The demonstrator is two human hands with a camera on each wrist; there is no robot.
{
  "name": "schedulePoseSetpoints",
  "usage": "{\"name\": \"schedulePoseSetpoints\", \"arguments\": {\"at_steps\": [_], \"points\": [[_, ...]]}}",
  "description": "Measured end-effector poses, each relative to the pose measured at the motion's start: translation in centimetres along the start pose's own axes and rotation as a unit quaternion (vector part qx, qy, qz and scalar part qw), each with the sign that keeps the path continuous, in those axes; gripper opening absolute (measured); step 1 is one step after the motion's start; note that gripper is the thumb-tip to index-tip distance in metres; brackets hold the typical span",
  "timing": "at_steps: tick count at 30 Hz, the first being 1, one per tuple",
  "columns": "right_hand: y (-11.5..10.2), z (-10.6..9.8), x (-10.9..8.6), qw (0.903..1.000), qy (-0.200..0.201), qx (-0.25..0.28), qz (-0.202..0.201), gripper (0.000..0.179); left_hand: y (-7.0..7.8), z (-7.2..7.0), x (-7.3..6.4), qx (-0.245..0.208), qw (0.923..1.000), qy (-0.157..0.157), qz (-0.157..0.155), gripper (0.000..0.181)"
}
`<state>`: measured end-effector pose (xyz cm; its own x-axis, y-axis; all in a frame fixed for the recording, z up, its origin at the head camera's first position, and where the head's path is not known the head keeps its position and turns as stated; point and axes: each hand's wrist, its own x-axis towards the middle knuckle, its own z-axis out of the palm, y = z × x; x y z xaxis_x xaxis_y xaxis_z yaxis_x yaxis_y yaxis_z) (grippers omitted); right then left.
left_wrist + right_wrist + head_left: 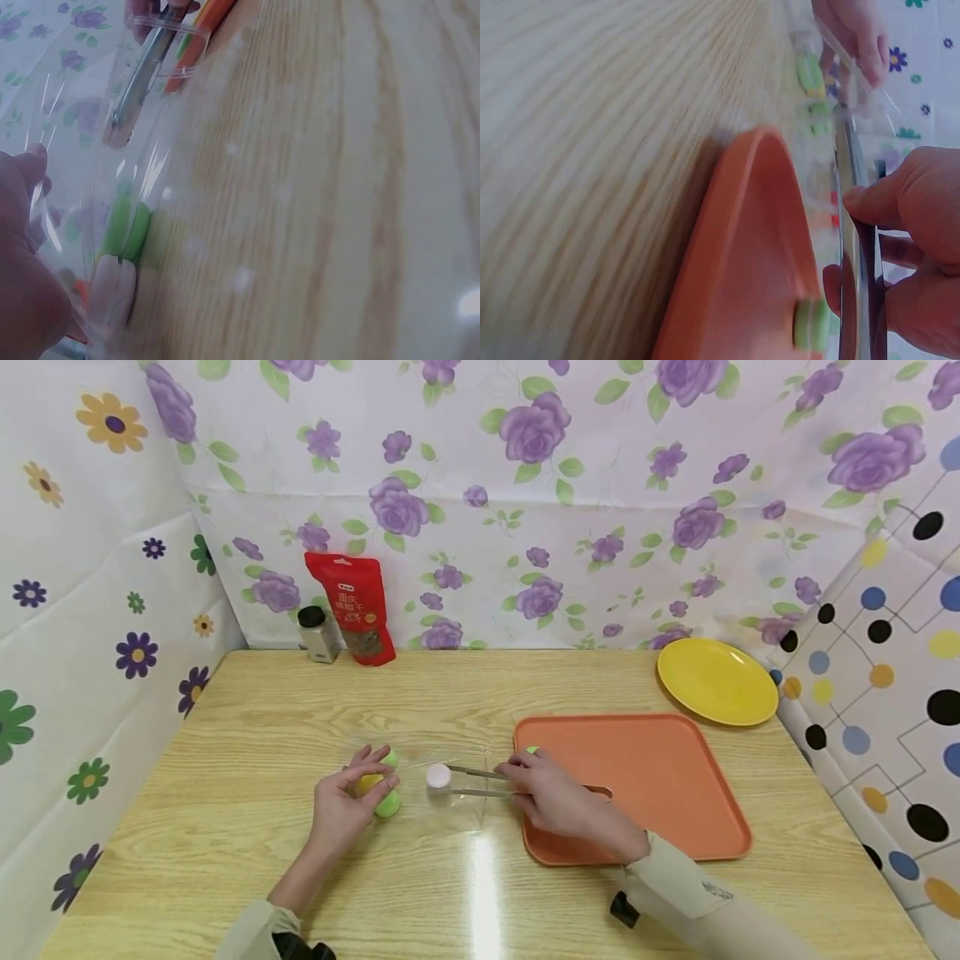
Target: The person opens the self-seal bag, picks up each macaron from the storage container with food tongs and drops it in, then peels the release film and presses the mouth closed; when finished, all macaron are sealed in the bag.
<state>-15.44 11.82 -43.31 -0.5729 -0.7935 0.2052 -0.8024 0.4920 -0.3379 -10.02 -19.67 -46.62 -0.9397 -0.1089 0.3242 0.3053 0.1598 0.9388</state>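
Observation:
My left hand (345, 802) grips the bottom end of a clear plastic jar (465, 814) lying on its side, its mouth towards the tray. Inside, by that hand, are green macarons (126, 229), a pale macaron (112, 292) and a yellow one (367, 783). My right hand (551, 793) holds metal tongs (859, 262) over the tray's left edge, thumb on one arm and fingers on the other. The tongs reach through the jar's mouth, with a white macaron (438, 777) between their tips. A green macaron (811, 324) sits on the orange tray (660, 777), partly hidden by my right hand.
At the back left stand a red pouch (352, 606) and a black-capped shaker (318, 635). A yellow plate (717, 681) lies at the back right, beyond the tray. Patterned cloth walls (465, 510) border the wooden table (247, 760) at the back and sides.

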Motion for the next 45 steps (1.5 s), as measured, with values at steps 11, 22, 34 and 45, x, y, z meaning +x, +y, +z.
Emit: {"name": "schedulePoseSetpoints", "arguments": {"at_steps": [11, 22, 34, 45], "points": [[-1.5, 2.3, 3.3, 0.9997, 0.010, 0.010, 0.018, 0.037, 0.1, 0.3, 0.2, 0.000, 1.0000, 0.000, 0.001, 0.010], [-2.2, 3.6, 4.4, 0.9996, 0.007, -0.023, 0.018, 0.036, -0.3, 0.6, 0.3, -0.013, 0.9999, -0.003, 0.003, 0.011], [-2.5, 3.7, 4.5, 0.9992, -0.009, -0.017, 0.034, 0.035, -0.4, 0.6, 0.2, -0.002, 1.0000, 0.000, 0.002, 0.010], [-2.6, 2.5, 3.2, 0.9993, 0.011, -0.004, 0.034, 0.037, -0.6, 0.5, 0.2, 0.006, 0.9999, 0.014, -0.008, 0.013]]}}
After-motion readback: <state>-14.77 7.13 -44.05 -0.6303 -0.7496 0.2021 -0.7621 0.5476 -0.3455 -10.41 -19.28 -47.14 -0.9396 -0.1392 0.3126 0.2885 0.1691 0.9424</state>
